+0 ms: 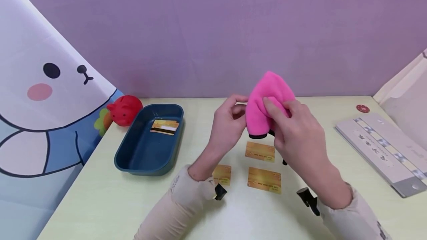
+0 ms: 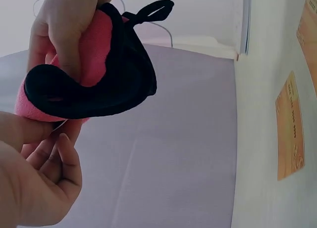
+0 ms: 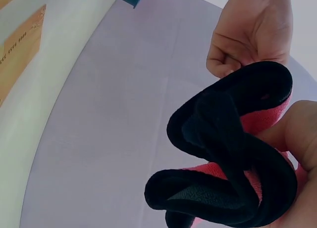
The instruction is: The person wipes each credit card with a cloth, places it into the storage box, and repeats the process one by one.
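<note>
A pink plush cloth [image 1: 271, 101] with black edging and a black hanging loop [image 2: 156, 11] is held up, folded, above the table. My right hand [image 1: 300, 136] grips it from the right, the thumb pressing into a fold. At its left edge my left hand [image 1: 228, 121] pinches the cloth with bent fingers. In the left wrist view a thin pale edge shows by those fingertips; what it is I cannot tell. Beneath the hands lie gold bank cards: an upper card [image 1: 260, 152], a lower card [image 1: 264, 180], and a left card [image 1: 222, 175] partly covered by my left arm.
To the left stands a dark blue tray [image 1: 140, 158] with gold cards [image 1: 164, 126] inside. Behind it sits a red piggy bank [image 1: 125, 110]. A grey-white flat box or book [image 1: 383, 151] lies at the right, with a red chip [image 1: 363, 108] beyond it. A purple backdrop [image 1: 213, 36] rises behind the table.
</note>
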`<action>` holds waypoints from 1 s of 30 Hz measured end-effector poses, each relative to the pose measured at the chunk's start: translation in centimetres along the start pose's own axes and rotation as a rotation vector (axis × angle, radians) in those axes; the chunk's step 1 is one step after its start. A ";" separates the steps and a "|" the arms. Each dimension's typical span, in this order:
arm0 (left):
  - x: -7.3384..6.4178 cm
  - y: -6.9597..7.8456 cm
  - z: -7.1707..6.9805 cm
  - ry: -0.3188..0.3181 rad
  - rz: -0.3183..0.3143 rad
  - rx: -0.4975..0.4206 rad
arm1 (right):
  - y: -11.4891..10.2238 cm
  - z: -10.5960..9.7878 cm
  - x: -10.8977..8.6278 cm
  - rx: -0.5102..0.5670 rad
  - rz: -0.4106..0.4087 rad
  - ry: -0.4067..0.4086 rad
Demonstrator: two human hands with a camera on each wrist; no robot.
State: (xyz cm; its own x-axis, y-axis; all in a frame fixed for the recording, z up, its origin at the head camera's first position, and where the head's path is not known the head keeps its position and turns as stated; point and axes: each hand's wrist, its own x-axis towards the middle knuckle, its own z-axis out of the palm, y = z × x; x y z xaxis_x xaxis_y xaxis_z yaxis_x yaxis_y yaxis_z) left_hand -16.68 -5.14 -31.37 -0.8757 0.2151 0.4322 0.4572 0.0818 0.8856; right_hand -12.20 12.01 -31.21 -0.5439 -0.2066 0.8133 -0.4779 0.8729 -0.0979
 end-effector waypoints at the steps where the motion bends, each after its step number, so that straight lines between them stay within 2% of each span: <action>1: 0.0 0.0 0.0 -0.006 -0.005 -0.004 | 0.1 0.0 0.0 -0.003 0.005 -0.010; 11: 0.3 0.3 -0.2 -0.008 -0.061 -0.039 | 0.7 -0.5 0.1 -0.010 0.050 -0.049; 18: 0.5 0.6 -1.0 -0.028 -0.037 -0.041 | 1.8 -1.1 0.4 -0.021 0.130 -0.065; 25: 0.7 1.1 -2.5 -0.020 0.014 -0.051 | 3.8 -1.7 0.5 -0.050 0.240 -0.080; 27: 0.8 1.5 -3.3 -0.010 0.023 -0.074 | 4.4 -1.9 0.5 -0.059 0.259 -0.068; 30: 1.0 2.0 -4.9 0.013 0.004 -0.105 | 5.0 -2.1 0.4 -0.060 0.275 -0.056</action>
State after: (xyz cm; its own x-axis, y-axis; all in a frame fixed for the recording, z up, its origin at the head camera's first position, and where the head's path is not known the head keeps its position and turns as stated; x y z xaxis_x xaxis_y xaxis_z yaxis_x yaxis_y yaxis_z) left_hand -17.36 -9.53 -28.32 -0.8764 0.2025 0.4370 0.4422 -0.0214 0.8967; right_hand -13.39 17.19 -30.15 -0.6853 0.0185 0.7280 -0.2666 0.9239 -0.2745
